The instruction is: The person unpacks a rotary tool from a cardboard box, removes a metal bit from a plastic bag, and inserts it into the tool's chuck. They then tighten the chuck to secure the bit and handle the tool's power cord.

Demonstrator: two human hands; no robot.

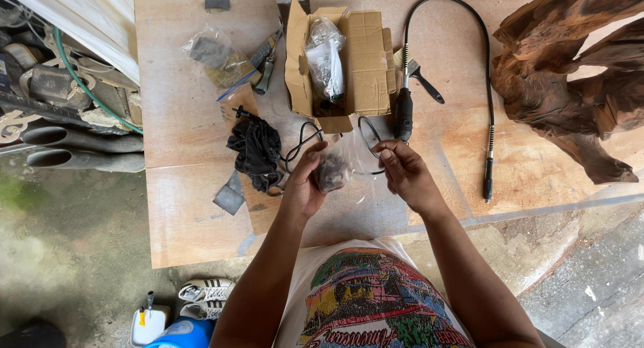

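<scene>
Above the table's (188,207) near edge, left hand (305,187) grips a clear bag (335,167) of dark bits; right hand (402,174) pinches its top corner, bag stretched sideways. Behind, an open box (365,60) holds another bag (325,60).

Plywood table (188,207) — open cardboard box (365,60), flexible shaft tool (488,106), black cloth (256,150), driftwood (570,80), paintbrush (422,80)

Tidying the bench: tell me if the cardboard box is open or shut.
Open. The cardboard box has its flaps spread outward, and a clear plastic bag shows inside.
</scene>
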